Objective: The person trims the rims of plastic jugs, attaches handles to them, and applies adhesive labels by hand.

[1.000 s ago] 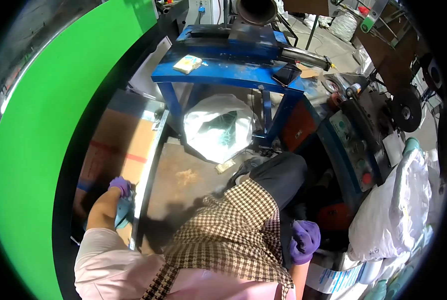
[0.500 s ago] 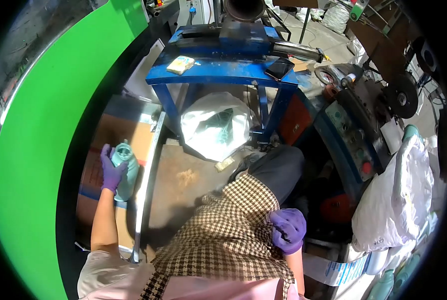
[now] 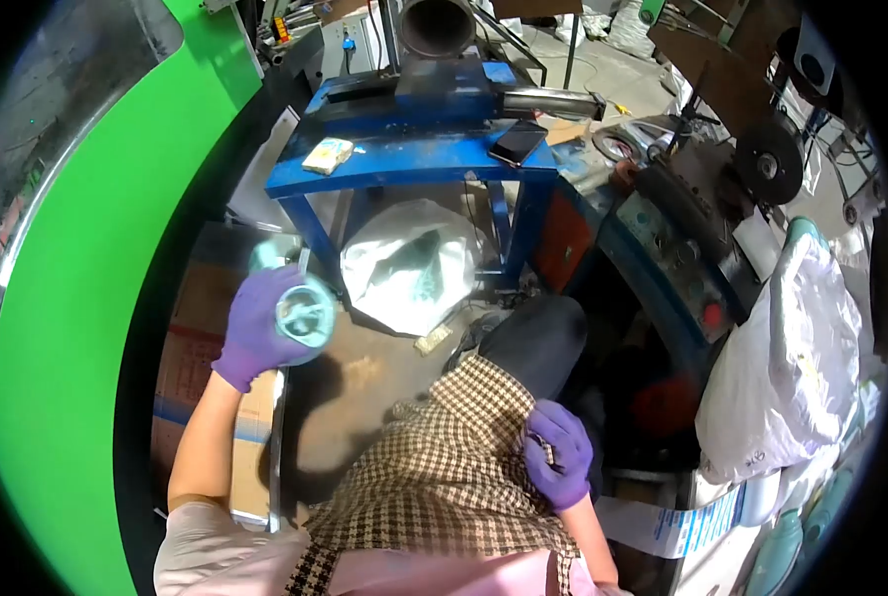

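Note:
My left hand, in a purple glove, grips a teal plastic bottle above the cardboard boxes. The bottle is tilted so that one round end faces me; its far end, partly blurred, shows beyond my fingers. My right hand, also gloved in purple, rests by my lap against the checked apron. Its fingers are curled in, and nothing shows between them.
Cardboard boxes lie at my left beside a green panel. Ahead stands a blue metal table with a phone on it and a white sack below. A full white bag and a control panel are at right.
My left hand has lifted the bottle and moved it right, turning its end toward me. My right hand has shifted slightly, still curled. The whole view has moved a little.

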`<move>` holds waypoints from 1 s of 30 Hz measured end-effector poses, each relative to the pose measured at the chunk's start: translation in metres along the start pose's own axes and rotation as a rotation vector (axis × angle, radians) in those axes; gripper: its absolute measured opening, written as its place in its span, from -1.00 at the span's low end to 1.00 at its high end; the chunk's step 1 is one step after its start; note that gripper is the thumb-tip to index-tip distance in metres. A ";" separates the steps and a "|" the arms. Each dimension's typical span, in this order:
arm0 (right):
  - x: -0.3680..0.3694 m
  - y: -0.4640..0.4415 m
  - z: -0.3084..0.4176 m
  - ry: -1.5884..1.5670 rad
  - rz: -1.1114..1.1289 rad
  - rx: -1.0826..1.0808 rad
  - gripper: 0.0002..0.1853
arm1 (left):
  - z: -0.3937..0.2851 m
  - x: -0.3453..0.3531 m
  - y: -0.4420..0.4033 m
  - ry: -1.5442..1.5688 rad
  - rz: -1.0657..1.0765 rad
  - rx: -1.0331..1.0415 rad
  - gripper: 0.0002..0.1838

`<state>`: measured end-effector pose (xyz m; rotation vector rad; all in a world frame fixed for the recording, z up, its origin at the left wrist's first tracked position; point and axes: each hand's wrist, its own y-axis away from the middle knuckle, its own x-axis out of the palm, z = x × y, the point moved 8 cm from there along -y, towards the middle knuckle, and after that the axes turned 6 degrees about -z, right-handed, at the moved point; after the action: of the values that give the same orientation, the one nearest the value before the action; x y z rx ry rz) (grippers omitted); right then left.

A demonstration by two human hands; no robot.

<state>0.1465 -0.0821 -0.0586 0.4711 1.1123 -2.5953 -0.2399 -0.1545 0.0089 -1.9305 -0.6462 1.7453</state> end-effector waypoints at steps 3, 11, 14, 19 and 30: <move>0.031 -0.008 0.049 0.118 0.110 -0.594 -0.66 | -0.093 0.004 -0.036 0.304 -0.075 0.180 -0.29; 0.056 -0.033 0.019 0.273 0.120 0.035 -0.23 | -0.190 0.083 -0.032 0.589 -0.154 0.175 -0.32; 0.055 -0.029 0.007 0.289 0.162 0.136 -0.29 | -0.199 0.081 -0.039 0.600 -0.193 0.186 -0.46; 0.066 0.001 -0.019 0.238 0.324 0.298 -0.47 | -0.211 0.093 -0.026 0.626 -0.100 0.224 -0.47; -0.087 -0.026 0.005 0.317 0.040 -0.121 -0.50 | -0.025 0.178 -0.059 0.641 -0.337 -0.195 -0.19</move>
<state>0.2150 -0.0575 -0.0040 0.8899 1.3325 -2.4566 -0.2019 0.0012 -0.0916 -2.1879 -0.8473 0.8141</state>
